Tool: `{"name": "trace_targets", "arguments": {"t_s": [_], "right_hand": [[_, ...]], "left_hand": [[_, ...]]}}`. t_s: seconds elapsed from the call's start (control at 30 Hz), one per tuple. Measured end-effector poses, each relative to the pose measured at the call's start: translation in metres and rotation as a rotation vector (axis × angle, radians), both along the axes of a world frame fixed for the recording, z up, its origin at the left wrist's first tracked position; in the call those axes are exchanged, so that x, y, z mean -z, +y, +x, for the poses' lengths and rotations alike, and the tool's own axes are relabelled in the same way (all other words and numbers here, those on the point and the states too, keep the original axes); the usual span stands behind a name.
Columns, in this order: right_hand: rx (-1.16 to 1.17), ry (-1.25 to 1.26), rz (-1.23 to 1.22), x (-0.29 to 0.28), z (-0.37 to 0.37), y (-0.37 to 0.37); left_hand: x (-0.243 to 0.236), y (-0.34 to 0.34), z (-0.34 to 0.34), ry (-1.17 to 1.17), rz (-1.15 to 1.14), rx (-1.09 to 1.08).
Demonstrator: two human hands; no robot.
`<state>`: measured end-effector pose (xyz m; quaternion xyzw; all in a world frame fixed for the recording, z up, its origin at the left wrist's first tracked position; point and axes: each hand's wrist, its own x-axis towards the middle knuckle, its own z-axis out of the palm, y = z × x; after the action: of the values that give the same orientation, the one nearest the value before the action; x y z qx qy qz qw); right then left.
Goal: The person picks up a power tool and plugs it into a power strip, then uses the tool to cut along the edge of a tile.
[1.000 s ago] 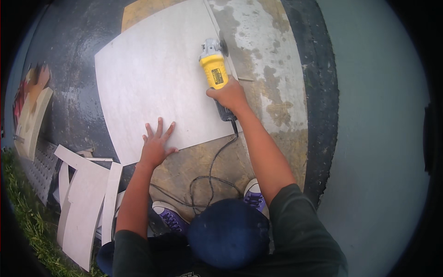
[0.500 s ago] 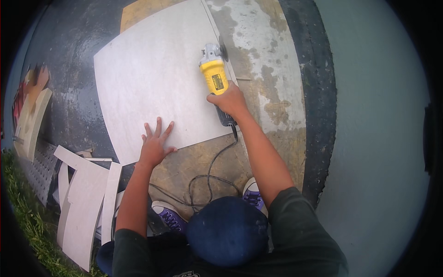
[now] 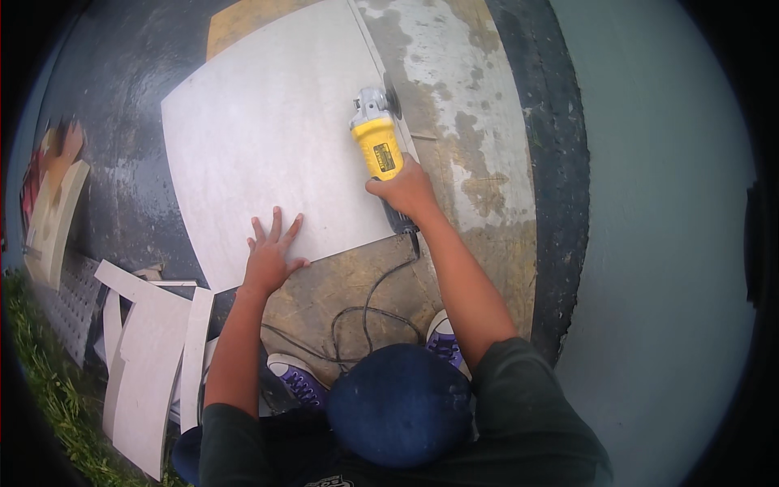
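Observation:
A large pale tile [image 3: 276, 130] lies flat on a worn brown board. Fingers spread, my left hand [image 3: 273, 256] rests on the tile's near edge, towards its left corner. My right hand [image 3: 407, 191] is wrapped round the body of a yellow angle grinder [image 3: 377, 146] with a grey metal head. The grinder's dark disc [image 3: 393, 96] stands on edge along the tile's right side, where a narrow strip [image 3: 369, 40] runs beside a straight line. Whether the disc touches the tile I cannot tell. A black cord [image 3: 369, 292] trails from the grinder's rear end.
The brown board [image 3: 479, 268] extends right and beneath my purple shoes [image 3: 300, 385], with the cord looped between them. Tile offcuts [image 3: 150, 349] are piled at the left, near a perforated grey panel [image 3: 69, 300] and grass [image 3: 49, 390]. A grey-green surface [image 3: 657, 243] fills the right.
The grinder and my right hand have drawn slightly nearer to me along the tile's right edge. My left hand stays spread in about the same place.

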<state>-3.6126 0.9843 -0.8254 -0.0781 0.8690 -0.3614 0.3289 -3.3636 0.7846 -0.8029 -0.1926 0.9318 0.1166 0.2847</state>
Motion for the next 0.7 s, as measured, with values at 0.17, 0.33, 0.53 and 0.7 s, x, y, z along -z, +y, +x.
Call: {"name": "trace_targets", "arguments": {"t_s": [0.17, 0.33, 0.53, 0.7], "right_hand": [[0.013, 0.000, 0.015, 0.000, 0.008, 0.008], [0.014, -0.003, 0.022, -0.002, 0.012, 0.013], [-0.035, -0.065, 0.065, -0.005, 0.014, 0.018], [-0.015, -0.061, 0.026, -0.002, 0.021, 0.025]], "left_hand": [[0.000, 0.000, 0.000, 0.003, 0.003, -0.002], [0.000, 0.001, -0.001, -0.003, -0.002, 0.000], [0.001, 0.000, 0.001, 0.008, -0.003, 0.002], [0.001, 0.001, 0.001, 0.023, -0.001, 0.006]]}}
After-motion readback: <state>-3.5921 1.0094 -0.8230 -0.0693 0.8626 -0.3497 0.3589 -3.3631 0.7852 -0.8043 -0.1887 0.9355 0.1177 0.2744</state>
